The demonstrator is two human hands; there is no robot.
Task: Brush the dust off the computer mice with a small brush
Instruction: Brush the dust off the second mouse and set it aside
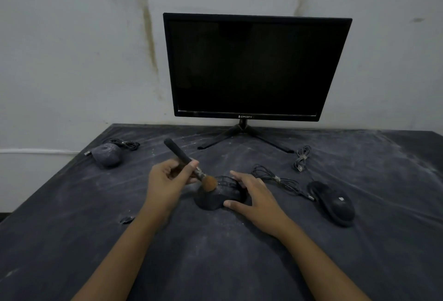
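Observation:
A black mouse (215, 196) lies in the middle of the dark cloth. My right hand (254, 198) grips its right side, thumb at the near edge and fingers over the far end. My left hand (167, 182) pinches a small brush (189, 164) with a black handle; its brown bristles touch the top of the mouse. A dusty grey mouse (107, 154) sits at the far left with its coiled cable. A cleaner black mouse (333, 202) lies at the right.
A black monitor (254, 65) on a tripod stand stands at the back against a stained wall. Bundled cables (302, 158) lie right of centre. The dust-streaked cloth (215, 252) covers the table; its left edge (72, 166) runs diagonally.

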